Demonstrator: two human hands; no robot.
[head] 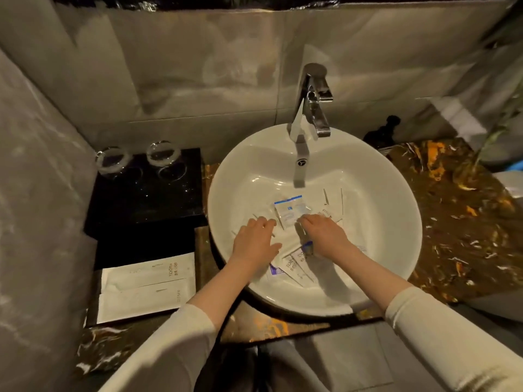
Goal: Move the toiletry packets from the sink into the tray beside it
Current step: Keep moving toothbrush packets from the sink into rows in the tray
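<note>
Both hands are down in the sink (376, 210), palms down on the pile of packets. The left hand (254, 241) lies flat with its fingers spread over white packets. I cannot tell if its grip has closed on any of them yet. The right hand (325, 236) has its fingers curled down on the pile, with a small blue-tipped thing (308, 246) by its thumb. It may be pinching a packet, but the hand hides that, so I cannot say for sure.

The toiletry packets (297, 267) lie loose in the bottom of the bowl, under and around both hands. A blue-topped packet (290, 210) sits just past the fingertips, on the far side. Two marked "tooth brush" poke out between the wrists, on the near side, with their long sides pointing slantwise toward the person. More thin white ones lie to the far right.

The tray (147, 193) is the black one on the table, to the left of the sink. Two white packets (147, 287) already lie at its near end, and two glasses (138, 159) stand at its far end.

So the packets must go left. The left hand is nearer the tray, so it looks like the better one to carry them over. The job seems partly done, with most packets still in the sink.
</note>
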